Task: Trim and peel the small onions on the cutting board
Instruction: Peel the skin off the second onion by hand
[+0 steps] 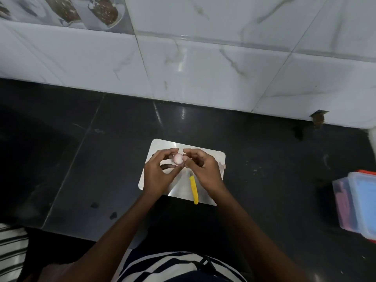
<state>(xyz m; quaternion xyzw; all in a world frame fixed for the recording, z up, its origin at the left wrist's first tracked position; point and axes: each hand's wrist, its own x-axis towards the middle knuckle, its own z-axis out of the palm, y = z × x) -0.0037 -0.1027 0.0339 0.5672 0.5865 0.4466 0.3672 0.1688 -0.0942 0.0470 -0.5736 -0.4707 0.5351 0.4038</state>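
A small pale pink onion (pixel 178 159) is pinched between the fingertips of both hands above a shiny metal cutting board (pixel 160 145). My left hand (pixel 159 174) grips it from the left, and my right hand (pixel 203 169) from the right, thumb tip on its side. A knife with a yellow handle (pixel 193 189) lies on the board below my right hand, its blade mostly hidden under the fingers. A bit of onion skin (pixel 222 165) shows at the board's right edge.
The board sits on a dark stone counter (pixel 81 159) against a white marbled tile wall (pixel 203 68). Stacked translucent plastic boxes (pixel 358 204) stand at the right edge. My striped shirt fills the bottom of the view.
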